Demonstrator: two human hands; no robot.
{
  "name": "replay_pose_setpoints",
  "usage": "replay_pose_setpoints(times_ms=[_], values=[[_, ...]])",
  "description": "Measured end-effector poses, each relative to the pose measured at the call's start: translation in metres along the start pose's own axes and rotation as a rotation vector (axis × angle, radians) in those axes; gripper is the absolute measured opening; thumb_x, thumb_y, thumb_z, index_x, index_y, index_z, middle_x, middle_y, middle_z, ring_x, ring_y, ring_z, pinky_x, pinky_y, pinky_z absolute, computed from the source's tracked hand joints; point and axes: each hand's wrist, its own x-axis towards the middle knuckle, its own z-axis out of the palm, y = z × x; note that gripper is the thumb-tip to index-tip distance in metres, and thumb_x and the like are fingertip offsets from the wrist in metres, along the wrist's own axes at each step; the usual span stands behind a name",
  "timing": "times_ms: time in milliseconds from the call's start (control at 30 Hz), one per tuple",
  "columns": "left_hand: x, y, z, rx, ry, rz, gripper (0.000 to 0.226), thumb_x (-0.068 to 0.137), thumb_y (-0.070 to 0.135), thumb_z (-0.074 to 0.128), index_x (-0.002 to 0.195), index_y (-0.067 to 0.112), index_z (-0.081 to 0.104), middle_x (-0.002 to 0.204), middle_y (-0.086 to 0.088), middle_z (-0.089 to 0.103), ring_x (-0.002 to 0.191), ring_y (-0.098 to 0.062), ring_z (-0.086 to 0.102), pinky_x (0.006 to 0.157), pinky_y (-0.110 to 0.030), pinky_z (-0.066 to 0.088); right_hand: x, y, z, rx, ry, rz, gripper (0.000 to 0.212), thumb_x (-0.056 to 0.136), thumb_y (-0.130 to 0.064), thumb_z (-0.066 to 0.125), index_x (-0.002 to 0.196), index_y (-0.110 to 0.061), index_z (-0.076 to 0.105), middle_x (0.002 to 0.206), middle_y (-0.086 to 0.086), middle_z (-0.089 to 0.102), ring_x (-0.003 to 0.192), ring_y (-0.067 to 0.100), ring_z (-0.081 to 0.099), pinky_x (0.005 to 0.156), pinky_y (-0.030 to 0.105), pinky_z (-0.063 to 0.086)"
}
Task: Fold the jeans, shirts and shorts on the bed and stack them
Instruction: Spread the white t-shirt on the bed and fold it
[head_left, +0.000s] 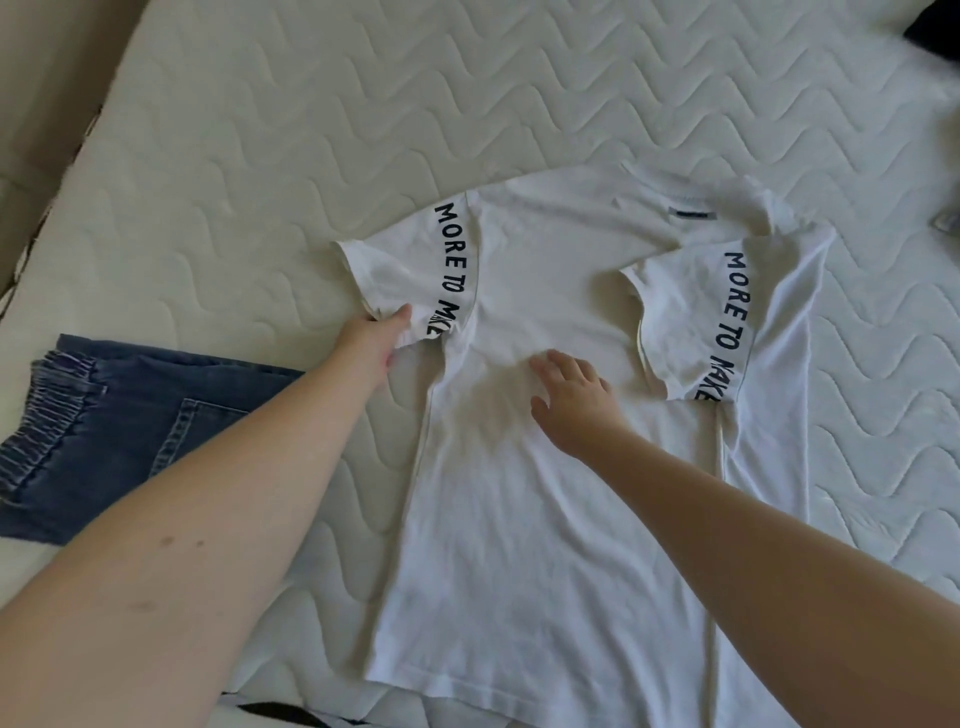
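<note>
A white shirt (545, 467) lies flat, back up, on the quilted bed (311, 130), collar far from the person, hem near. Black "MORE TO MAKE" lettering runs along each shoulder seam. The sleeve beyond the right hand (571, 400) is folded in over the body; the other is spread outward, its hem in the left hand (376, 335) grip. Left of that grip lie folded blue jeans (130, 431).

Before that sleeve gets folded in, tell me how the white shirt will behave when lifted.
The shirt will probably go limp: it wrinkles under the right hand. It looks thin, so likely light. The sleeve pinched by the left hand should fold over easily and not spring back.
</note>
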Motion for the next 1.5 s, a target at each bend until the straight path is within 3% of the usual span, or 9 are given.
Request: replay_pose_setpoints(times_ms=[200,333,433,600,767,1000,1133,1267,1500], values=[[-0.033,0.026,0.028,0.162,-0.005,0.451,0.025,0.083,0.006,0.057,0.103,0.02,0.058,0.085,0.006,0.062,0.075,-0.014,0.056,0.064,-0.02,0.044,0.029,-0.014,-0.032,0.207,0.035,0.073,0.042,0.1,-0.036,0.042,0.137,-0.02,0.051,0.134,0.008,0.055,0.12,0.029,0.052,0.095,0.034,0.04],[-0.074,0.036,0.063,0.348,-0.235,0.607,0.065,0.09,0.013,0.06,0.148,0.03,0.037,0.091,0.003,0.061,0.071,-0.005,0.057,0.063,-0.018,0.05,0.042,-0.036,-0.08,0.833,0.172,0.107,0.045,0.098,-0.051,0.042,0.134,-0.026,0.054,0.126,-0.001,0.063,0.115,0.019,0.06,0.1,0.031,0.042],[-0.09,0.035,0.085,0.592,-0.332,0.727,0.066,0.09,0.011,0.057,0.149,0.034,0.034,0.081,0.006,0.057,0.07,-0.009,0.054,0.06,-0.014,0.04,0.047,-0.044,-0.105,1.17,0.132,0.135,0.061,0.087,-0.065,0.047,0.137,-0.032,0.049,0.134,-0.006,0.057,0.123,0.013,0.053,0.106,0.04,0.042],[-0.111,0.025,0.114,0.741,-0.439,0.777,0.056,0.087,0.002,0.048,0.138,0.025,0.045,0.068,0.015,0.047,0.078,-0.021,0.06,0.064,-0.022,0.037,0.056,-0.025,-0.122,1.056,0.137,0.401,0.066,0.086,-0.046,0.067,0.143,-0.021,0.044,0.118,-0.005,0.059,0.105,0.015,0.058,0.089,0.033,0.048],[-0.126,0.016,0.14,0.775,-0.457,0.887,0.066,0.086,0.001,0.052,0.146,0.025,0.041,0.093,-0.009,0.064,0.089,-0.027,0.06,0.07,-0.02,0.037,0.059,0.004,-0.128,1.032,0.199,0.482,0.016,0.089,-0.013,0.056,0.082,-0.02,0.069,0.091,0.008,0.071,0.084,0.026,0.067,0.084,0.042,0.056],[-0.142,0.003,0.171,0.774,-0.415,0.892,0.066,0.088,0.004,0.053,0.148,0.028,0.038,0.102,-0.009,0.054,0.088,-0.026,0.056,0.082,-0.039,0.048,0.054,0.06,-0.132,1.297,0.262,0.518,0.017,0.099,-0.017,0.054,0.111,-0.018,0.066,0.09,0.002,0.068,0.075,0.018,0.066,0.061,0.026,0.056],[-0.142,-0.01,0.179,0.727,-0.562,0.848,0.047,0.091,0.009,0.058,0.137,0.017,0.053,0.11,-0.003,0.057,0.09,-0.017,0.057,0.087,-0.035,0.05,0.05,0.09,-0.12,1.081,0.314,0.65,0.04,0.1,-0.023,0.046,0.14,-0.019,0.047,0.102,-0.002,0.061,0.083,0.014,0.058,0.067,0.024,0.048],[-0.132,-0.031,0.16,0.697,-0.484,0.814,0.033,0.091,0.012,0.061,0.124,0.017,0.062,0.111,0.002,0.056,0.089,-0.009,0.057,0.081,-0.017,0.047,0.051,0.093,-0.098,0.553,0.256,0.394,0.058,0.093,-0.04,0.06,0.144,-0.019,0.041,0.138,0.005,0.049,0.122,0.024,0.05,0.101,0.04,0.043],[-0.114,-0.055,0.129,1.012,-0.285,0.802,0.038,0.087,0.018,0.062,0.124,0.021,0.059,0.119,-0.002,0.054,0.11,-0.023,0.053,0.095,-0.036,0.043,0.056,0.085,-0.064,-0.045,0.251,0.179,0.044,0.091,-0.025,0.055,0.133,-0.017,0.049,0.133,0.007,0.046,0.12,0.031,0.043,0.101,0.04,0.03]])
